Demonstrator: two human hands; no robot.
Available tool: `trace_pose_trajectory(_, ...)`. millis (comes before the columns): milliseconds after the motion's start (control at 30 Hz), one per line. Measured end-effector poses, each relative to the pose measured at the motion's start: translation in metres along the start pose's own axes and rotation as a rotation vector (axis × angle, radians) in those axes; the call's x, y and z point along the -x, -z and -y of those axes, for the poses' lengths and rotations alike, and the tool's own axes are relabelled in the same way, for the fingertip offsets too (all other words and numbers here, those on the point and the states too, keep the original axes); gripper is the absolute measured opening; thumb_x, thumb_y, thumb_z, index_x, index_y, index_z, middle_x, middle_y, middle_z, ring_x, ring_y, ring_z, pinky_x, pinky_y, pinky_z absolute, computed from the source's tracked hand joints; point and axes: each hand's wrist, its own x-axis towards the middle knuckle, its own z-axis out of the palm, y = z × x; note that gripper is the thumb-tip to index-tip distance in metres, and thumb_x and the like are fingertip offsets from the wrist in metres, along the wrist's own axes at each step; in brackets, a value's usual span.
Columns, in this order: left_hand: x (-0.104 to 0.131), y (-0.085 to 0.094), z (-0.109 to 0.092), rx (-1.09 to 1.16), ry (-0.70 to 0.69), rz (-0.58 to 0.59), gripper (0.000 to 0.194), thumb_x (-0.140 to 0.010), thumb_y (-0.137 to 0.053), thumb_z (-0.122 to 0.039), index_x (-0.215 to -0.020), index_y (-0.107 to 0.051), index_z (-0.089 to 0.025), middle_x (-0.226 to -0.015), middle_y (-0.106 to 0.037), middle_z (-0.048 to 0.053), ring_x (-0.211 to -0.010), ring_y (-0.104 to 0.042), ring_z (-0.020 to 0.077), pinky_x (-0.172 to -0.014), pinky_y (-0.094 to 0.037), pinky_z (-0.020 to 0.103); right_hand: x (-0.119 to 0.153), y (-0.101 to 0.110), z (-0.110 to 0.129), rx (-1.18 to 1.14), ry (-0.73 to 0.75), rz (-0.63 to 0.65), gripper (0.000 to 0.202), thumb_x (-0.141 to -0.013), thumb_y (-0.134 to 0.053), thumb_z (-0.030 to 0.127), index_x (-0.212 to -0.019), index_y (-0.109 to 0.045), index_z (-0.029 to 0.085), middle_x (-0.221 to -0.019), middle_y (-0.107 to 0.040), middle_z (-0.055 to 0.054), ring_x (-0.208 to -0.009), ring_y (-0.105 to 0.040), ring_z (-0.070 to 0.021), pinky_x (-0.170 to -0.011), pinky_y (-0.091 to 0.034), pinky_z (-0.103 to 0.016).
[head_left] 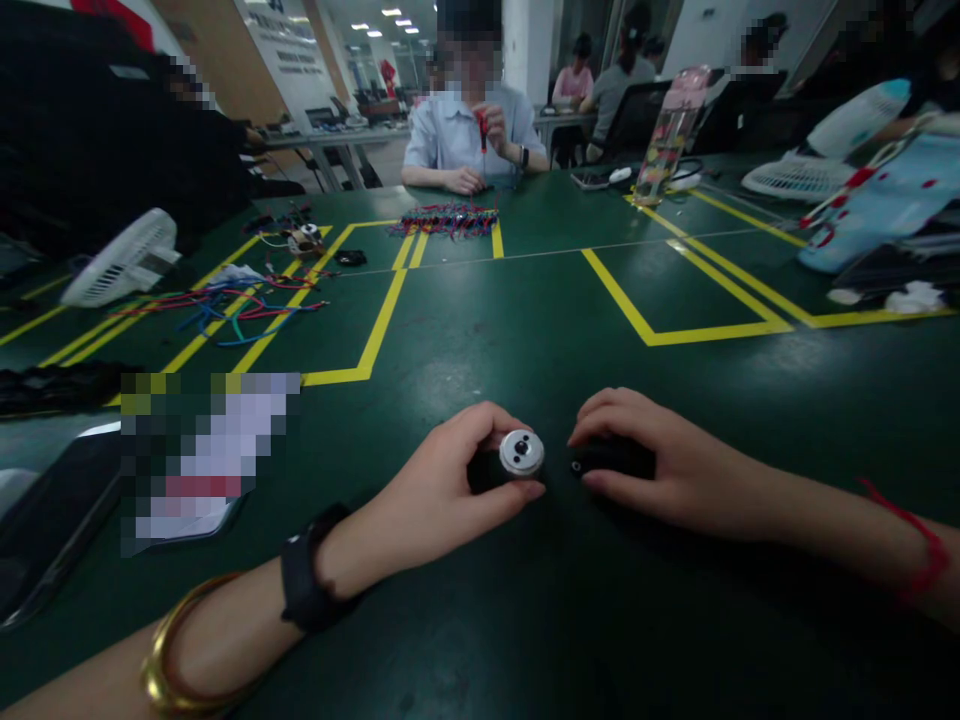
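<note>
Near the middle of the green table, my left hand [457, 465] curls its thumb and fingers around a small silver motor [522, 454]. The motor stands upright, its round face up, showing a dark centre and small dark holes. Just to the right, my right hand [652, 455] is closed around a black rounded object [619, 458] lying on the table. A small light ring shows at that object's left end; its exact kind is unclear. A narrow gap separates the two things.
Yellow tape marks the green table [480, 330]. Coloured wires [255, 300] and a white fan [127, 260] lie left, near phones [67, 520]. Opposite, a person [472, 130] holds a red screwdriver [482, 132] behind a wire bundle [446, 220]. A bottle [667, 140] stands right.
</note>
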Motion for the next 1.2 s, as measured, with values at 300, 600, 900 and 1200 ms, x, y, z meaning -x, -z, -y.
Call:
trace_pose_trajectory(300,-0.001,0.002,0.0,-0.018,-0.004,0.014,0.028,-0.083,-0.069,-0.029,-0.106,-0.055,-0.022,-0.107,-0.063,0.002,-0.095,-0.06,0.0177,-0.083,-0.048,0.033,0.0,0.005,-0.014,-0.507,-0.296,-0.269,0.022,-0.084,-0.068,0.04,-0.097,-0.065,0.023,-0.093,-0.069,-0.002,-0.087,-0.065,-0.0177,-0.076,-0.051,-0.03)
trace_pose_trajectory(600,0.0,0.001,-0.001,0.001,-0.002,0.009,0.026,-0.083,-0.069,-0.029,-0.105,-0.056,-0.021,-0.105,-0.064,0.003,-0.093,-0.061,0.0188,-0.081,-0.049,0.033,0.002,0.001,-0.004,-0.036,-0.002,-0.068,0.012,-0.086,-0.062,0.025,-0.097,-0.066,0.021,-0.101,-0.063,-0.007,-0.094,-0.06,-0.021,-0.082,-0.05,-0.038)
trace_pose_trajectory(900,-0.001,-0.001,0.0,0.008,-0.017,-0.006,0.026,-0.082,-0.07,-0.028,-0.102,-0.056,-0.02,-0.098,-0.063,0.002,-0.087,-0.059,0.0172,-0.076,-0.048,0.031,-0.017,0.004,0.024,0.063,0.109,-0.061,0.008,-0.086,-0.062,0.021,-0.093,-0.066,0.019,-0.104,-0.059,-0.006,-0.093,-0.059,-0.0179,-0.083,-0.048,-0.032)
trace_pose_trajectory(1200,-0.002,-0.002,0.001,-0.034,-0.037,-0.031,0.024,-0.081,-0.069,-0.03,-0.097,-0.055,-0.019,-0.09,-0.061,0.0,-0.079,-0.057,0.016,-0.069,-0.045,0.028,-0.033,-0.004,0.045,-0.01,0.201,-0.077,0.011,-0.088,-0.061,0.021,-0.097,-0.067,0.02,-0.101,-0.06,-0.005,-0.091,-0.06,-0.0165,-0.081,-0.049,-0.03)
